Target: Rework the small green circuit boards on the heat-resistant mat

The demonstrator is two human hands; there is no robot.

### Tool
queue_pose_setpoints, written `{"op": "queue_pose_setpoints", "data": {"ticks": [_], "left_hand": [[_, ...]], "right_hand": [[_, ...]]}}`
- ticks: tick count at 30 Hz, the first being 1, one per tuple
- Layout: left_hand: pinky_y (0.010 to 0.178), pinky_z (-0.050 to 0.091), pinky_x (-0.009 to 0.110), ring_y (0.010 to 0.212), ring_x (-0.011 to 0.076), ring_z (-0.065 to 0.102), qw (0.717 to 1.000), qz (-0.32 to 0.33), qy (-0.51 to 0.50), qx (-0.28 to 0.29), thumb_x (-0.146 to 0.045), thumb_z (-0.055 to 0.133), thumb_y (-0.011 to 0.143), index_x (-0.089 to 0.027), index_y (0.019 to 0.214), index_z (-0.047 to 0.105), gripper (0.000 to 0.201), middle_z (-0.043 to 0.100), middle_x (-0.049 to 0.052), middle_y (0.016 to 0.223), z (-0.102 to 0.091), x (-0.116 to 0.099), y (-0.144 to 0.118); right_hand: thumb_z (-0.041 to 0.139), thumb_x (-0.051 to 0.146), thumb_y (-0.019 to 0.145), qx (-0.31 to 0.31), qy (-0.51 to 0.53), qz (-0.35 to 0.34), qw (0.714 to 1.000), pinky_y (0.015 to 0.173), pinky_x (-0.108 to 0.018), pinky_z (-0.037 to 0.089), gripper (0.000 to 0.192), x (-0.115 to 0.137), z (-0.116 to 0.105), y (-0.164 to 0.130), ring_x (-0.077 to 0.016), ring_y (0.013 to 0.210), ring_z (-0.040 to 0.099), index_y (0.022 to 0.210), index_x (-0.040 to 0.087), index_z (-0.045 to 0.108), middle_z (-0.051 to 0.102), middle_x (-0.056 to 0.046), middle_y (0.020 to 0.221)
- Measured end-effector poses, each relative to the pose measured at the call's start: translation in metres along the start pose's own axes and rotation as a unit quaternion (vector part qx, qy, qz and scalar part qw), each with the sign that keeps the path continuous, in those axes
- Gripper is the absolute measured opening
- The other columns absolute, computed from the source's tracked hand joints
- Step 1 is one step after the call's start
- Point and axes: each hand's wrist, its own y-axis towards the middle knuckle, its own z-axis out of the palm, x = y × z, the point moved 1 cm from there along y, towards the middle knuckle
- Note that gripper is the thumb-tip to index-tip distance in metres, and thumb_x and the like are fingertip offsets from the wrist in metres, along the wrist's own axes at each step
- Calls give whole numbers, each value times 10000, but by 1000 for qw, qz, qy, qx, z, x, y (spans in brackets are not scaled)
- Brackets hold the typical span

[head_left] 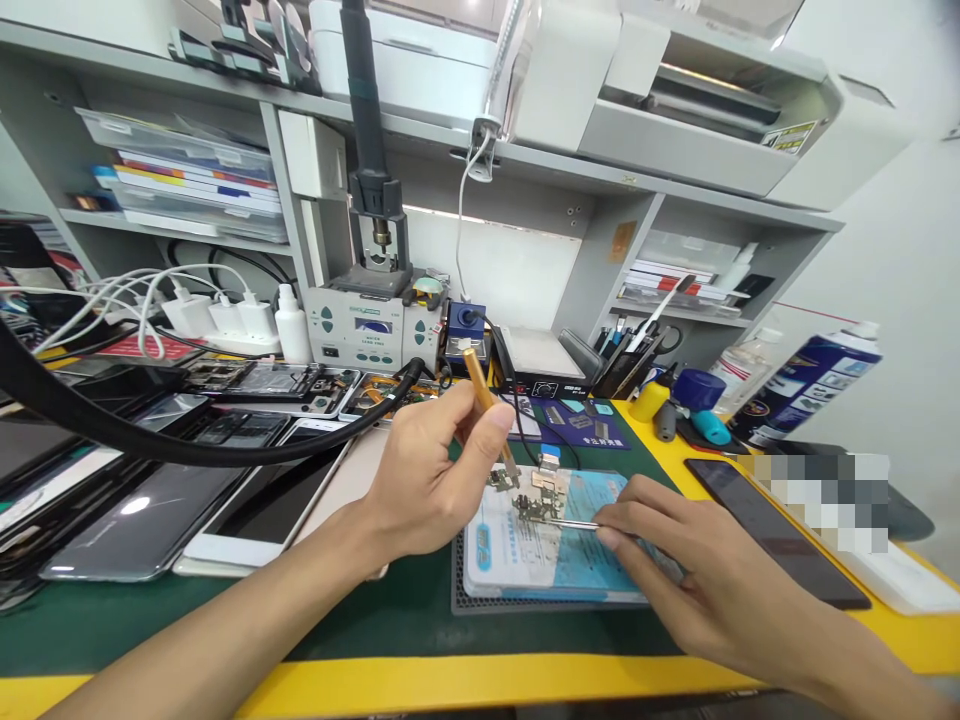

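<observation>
Small circuit board [540, 503] on a blue-and-white pad [517, 572]

The left hand [435, 465] has its fingers closed around a gold-handled tool [480, 378], tilted, its flat tip at the board's left part; whether it touches, I cannot tell. The board is irregular in outline, mottled grey-green and dark, with black components and a pale gold plate [545, 482] toward its far side. At its near edge is a slim silver tool [577, 525], pinched between the fingers of the right hand [697, 555].
</observation>
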Motion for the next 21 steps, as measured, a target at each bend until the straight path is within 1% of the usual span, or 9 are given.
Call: {"op": "queue_pose_setpoints", "data": {"ticks": [6,11,14,21], "left_hand": [[515,400,241,520,98,504,999,-24,-22,-24,-345,497,1015,-165,812,589,287,542,-28,604,-1,8,1],[511,429,225,520,96,545,997,-49,-43,-40,-355,489,1024,-172,825,578,284,570,-34,613,-5,13,6],[499,423,223,510,97,541,996,-58,-46,-43,-368,493,1019,-173,818,574,292,572,-35,604,-6,14,8],[506,411,218,524,102,547,996,-74,-40,-29,-359,494,1012,-173,782,560,303,578,-27,601,-2,15,6]], "right_hand": [[438,209,1037,-15,21,2,1000,620,-338,399,211,-5,-3,14,-210,719,543,978,183,638,571,-63,848],[423,198,1038,13,32,-10,999,657,-341,424,227,-10,-6,27,-215,756,555,977,169,639,592,-77,880],[421,197,1037,24,28,-17,999,663,-344,433,235,-10,-5,29,-217,749,560,971,173,645,596,-71,857],[430,242,1042,33,12,-13,999,685,-339,466,245,-10,-2,26,-222,768,594,985,191,663,624,-73,864]]}}
